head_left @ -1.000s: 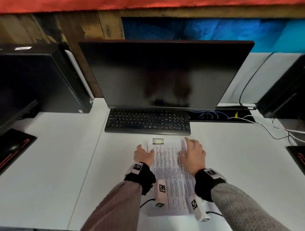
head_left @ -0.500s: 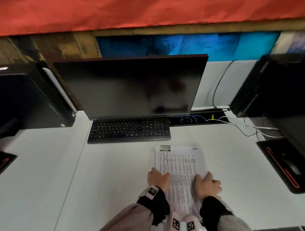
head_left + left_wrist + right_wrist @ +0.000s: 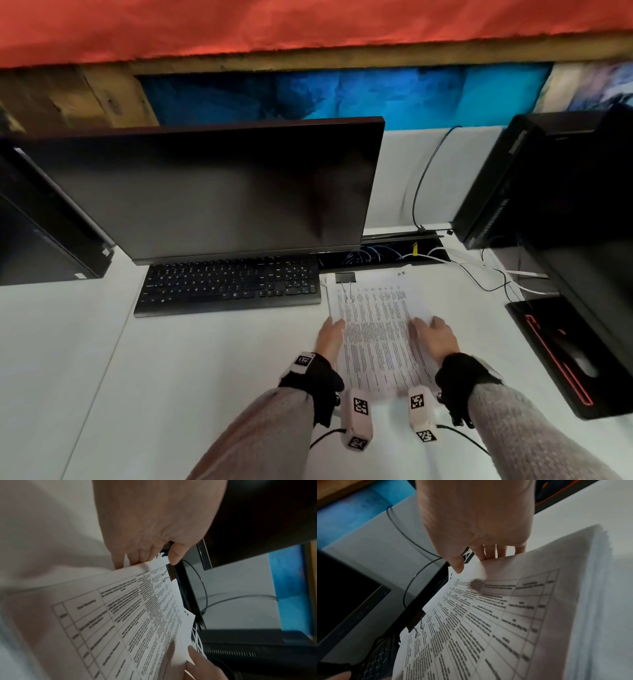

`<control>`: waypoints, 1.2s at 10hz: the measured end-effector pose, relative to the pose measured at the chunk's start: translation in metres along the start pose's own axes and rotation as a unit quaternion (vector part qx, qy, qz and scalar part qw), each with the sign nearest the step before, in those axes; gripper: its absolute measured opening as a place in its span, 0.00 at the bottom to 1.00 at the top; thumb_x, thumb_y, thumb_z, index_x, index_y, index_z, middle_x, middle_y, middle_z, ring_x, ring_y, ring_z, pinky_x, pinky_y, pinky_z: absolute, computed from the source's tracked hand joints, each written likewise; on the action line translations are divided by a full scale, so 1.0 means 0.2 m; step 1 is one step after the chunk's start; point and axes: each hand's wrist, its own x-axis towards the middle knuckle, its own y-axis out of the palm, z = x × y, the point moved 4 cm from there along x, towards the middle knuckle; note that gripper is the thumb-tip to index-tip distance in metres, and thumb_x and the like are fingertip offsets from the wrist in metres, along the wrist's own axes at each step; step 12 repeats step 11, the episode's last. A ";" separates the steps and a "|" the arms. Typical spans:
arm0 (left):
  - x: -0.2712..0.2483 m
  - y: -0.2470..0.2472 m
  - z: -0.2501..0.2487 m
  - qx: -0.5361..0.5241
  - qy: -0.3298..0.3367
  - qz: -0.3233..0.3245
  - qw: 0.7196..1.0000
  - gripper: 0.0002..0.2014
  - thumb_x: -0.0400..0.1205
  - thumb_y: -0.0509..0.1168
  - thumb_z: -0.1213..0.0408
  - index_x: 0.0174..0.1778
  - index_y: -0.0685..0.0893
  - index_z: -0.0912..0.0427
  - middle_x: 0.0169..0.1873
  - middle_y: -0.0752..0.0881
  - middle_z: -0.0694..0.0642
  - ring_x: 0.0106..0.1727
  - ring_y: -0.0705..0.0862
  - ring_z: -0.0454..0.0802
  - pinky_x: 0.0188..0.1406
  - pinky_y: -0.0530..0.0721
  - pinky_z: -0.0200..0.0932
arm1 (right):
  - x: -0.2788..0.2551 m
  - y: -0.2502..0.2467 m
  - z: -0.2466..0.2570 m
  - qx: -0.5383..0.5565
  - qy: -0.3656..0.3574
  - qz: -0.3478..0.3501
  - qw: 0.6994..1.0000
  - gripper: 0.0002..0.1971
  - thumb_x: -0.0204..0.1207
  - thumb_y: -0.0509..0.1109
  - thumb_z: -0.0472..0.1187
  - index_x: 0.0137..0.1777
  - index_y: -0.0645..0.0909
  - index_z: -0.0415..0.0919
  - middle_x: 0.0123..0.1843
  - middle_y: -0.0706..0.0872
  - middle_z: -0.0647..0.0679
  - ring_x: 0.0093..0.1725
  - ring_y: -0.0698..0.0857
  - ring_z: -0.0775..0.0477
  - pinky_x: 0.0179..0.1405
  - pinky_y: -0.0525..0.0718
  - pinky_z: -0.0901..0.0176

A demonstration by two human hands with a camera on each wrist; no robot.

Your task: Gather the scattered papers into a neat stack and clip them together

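Note:
A stack of printed papers (image 3: 376,329) lies lengthwise on the white desk (image 3: 164,377), right of the keyboard. A black binder clip (image 3: 345,277) bites its far left corner. My left hand (image 3: 330,337) grips the stack's left edge and my right hand (image 3: 433,337) grips its right edge, both about halfway along. In the left wrist view, my left hand (image 3: 147,561) has its fingers under the sheets (image 3: 137,615) and its thumb above, near the clip (image 3: 170,573). In the right wrist view, my right hand (image 3: 477,559) holds the papers (image 3: 488,615) the same way, the clip (image 3: 416,620) beyond.
A black keyboard (image 3: 227,284) and dark monitor (image 3: 205,192) stand to the left of the stack. An open cable slot (image 3: 380,255) lies just beyond it. A computer tower (image 3: 548,178) and a red-trimmed black pad (image 3: 561,356) are on the right, another tower (image 3: 44,233) on the left.
My hands slid back from the clipped end to the stack's side edges and took hold. The stack has shifted right and farther away, now beside the keyboard's right end.

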 end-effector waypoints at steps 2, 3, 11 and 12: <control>0.03 -0.07 -0.01 -0.081 0.000 0.003 0.997 0.32 0.87 0.54 0.51 0.84 0.50 0.56 0.84 0.54 0.53 0.84 0.54 0.52 0.83 0.54 0.53 | 0.04 0.06 0.07 -0.005 -0.024 0.029 0.999 0.25 0.81 0.64 0.51 0.67 0.72 0.30 0.66 0.79 0.32 0.65 0.79 0.33 0.57 0.73 0.55; 0.02 -0.07 -0.03 -0.089 -0.007 0.015 0.996 0.32 0.87 0.53 0.49 0.84 0.51 0.55 0.84 0.55 0.53 0.84 0.55 0.53 0.83 0.53 0.54 | 0.03 0.05 0.07 -0.019 -0.022 0.029 0.999 0.22 0.81 0.63 0.53 0.60 0.73 0.31 0.67 0.80 0.32 0.65 0.79 0.34 0.62 0.74 0.51; -0.17 -0.37 0.10 0.200 0.169 -0.074 0.962 0.12 0.83 0.60 0.57 0.56 0.84 0.56 0.56 0.87 0.55 0.58 0.84 0.51 0.66 0.79 0.49 | -0.33 0.04 0.01 -0.134 -0.170 0.014 0.976 0.33 0.80 0.65 0.52 0.82 0.60 0.45 0.76 0.68 0.39 0.74 0.70 0.36 0.72 0.71 0.43; -0.17 -0.37 0.10 0.200 0.169 -0.074 0.962 0.12 0.83 0.60 0.57 0.56 0.84 0.56 0.56 0.87 0.55 0.58 0.84 0.51 0.66 0.79 0.49 | -0.33 0.04 0.01 -0.134 -0.170 0.014 0.976 0.33 0.80 0.65 0.52 0.82 0.60 0.45 0.76 0.68 0.39 0.74 0.70 0.36 0.72 0.71 0.43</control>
